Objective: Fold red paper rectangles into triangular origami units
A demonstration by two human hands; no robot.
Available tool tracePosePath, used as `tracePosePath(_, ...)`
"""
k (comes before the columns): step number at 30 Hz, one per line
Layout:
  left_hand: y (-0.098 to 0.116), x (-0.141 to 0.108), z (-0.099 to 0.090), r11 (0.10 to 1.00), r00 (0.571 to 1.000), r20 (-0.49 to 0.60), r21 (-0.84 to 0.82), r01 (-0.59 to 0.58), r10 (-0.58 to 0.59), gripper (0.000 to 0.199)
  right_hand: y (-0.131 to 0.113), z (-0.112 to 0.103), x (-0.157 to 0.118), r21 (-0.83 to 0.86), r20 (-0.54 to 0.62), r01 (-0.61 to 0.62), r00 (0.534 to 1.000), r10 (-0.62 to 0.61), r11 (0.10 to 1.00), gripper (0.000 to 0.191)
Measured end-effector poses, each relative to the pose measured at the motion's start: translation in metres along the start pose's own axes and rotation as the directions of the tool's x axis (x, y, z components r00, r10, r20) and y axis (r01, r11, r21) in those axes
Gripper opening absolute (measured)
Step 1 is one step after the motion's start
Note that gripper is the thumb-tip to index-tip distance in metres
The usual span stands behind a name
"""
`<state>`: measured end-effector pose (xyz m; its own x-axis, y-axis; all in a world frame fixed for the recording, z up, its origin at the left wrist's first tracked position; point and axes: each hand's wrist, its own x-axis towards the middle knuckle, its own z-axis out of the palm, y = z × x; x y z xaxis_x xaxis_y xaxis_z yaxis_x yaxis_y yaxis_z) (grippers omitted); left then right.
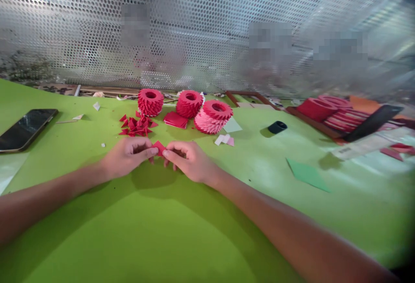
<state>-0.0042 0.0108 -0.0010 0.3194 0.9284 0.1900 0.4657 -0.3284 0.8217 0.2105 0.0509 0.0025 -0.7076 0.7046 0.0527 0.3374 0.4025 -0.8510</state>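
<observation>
A small folded red paper (159,148) is held above the green table between both hands. My left hand (131,155) pinches its left side with thumb and fingers. On the right side, my right hand (186,157) pinches the same paper. Just beyond my left hand lies a pile of folded red paper triangles (136,125). A stack of flat red papers (175,119) rests behind my hands. Three rings of interlocked folded paper stand at the back: a red one (150,103), another red one (189,105) and a red and pink one (212,118).
A phone (27,129) lies at the left. To the right are paper scraps (224,140), a dark cylinder (277,127), a green sheet (307,174) and a tray (313,122) with red paper pieces. A perforated metal panel (194,28) stands behind the table.
</observation>
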Motion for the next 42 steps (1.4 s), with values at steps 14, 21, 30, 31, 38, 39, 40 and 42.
tracePosePath(14,-0.006,0.001,-0.003,0.991,0.998,0.033,-0.121,0.064,-0.060,0.034,0.005,0.001,-0.002,-0.299,-0.121,0.331,0.917,-0.380,0.895,0.016)
tracePosePath(21,-0.007,0.001,-0.003,0.986,0.993,0.075,-0.136,0.097,-0.087,0.035,0.011,0.000,0.005,-0.426,-0.138,0.559,0.736,-0.662,0.711,0.005)
tracePosePath(30,-0.004,0.002,-0.005,0.985,0.989,0.138,-0.152,0.076,-0.055,0.037,0.008,-0.002,0.002,-0.372,-0.217,0.537,0.743,-0.633,0.758,0.005)
tracePosePath(31,-0.004,0.002,-0.005,0.986,0.989,0.138,-0.150,0.073,-0.052,0.037,0.007,-0.001,0.002,-0.338,-0.236,0.515,0.764,-0.600,0.788,0.005)
tracePosePath(38,-0.007,0.001,-0.004,0.992,0.994,0.105,-0.119,0.052,-0.040,0.037,0.001,0.002,0.000,-0.069,-0.289,0.324,0.899,-0.330,0.944,0.006)
tracePosePath(39,-0.007,0.001,-0.003,0.993,0.995,0.096,-0.105,0.049,-0.039,0.037,0.000,0.003,0.000,-0.029,-0.292,0.282,0.915,-0.278,0.959,0.006)
tracePosePath(40,-0.007,0.001,-0.003,0.995,0.996,0.086,-0.089,0.043,-0.035,0.037,0.000,0.003,0.000,0.007,-0.293,0.237,0.929,-0.224,0.972,0.008)
tracePosePath(42,-0.007,0.001,-0.002,0.998,0.998,0.065,-0.053,0.024,-0.020,0.038,0.001,0.004,0.001,0.065,-0.286,0.158,0.949,-0.133,0.985,0.011)
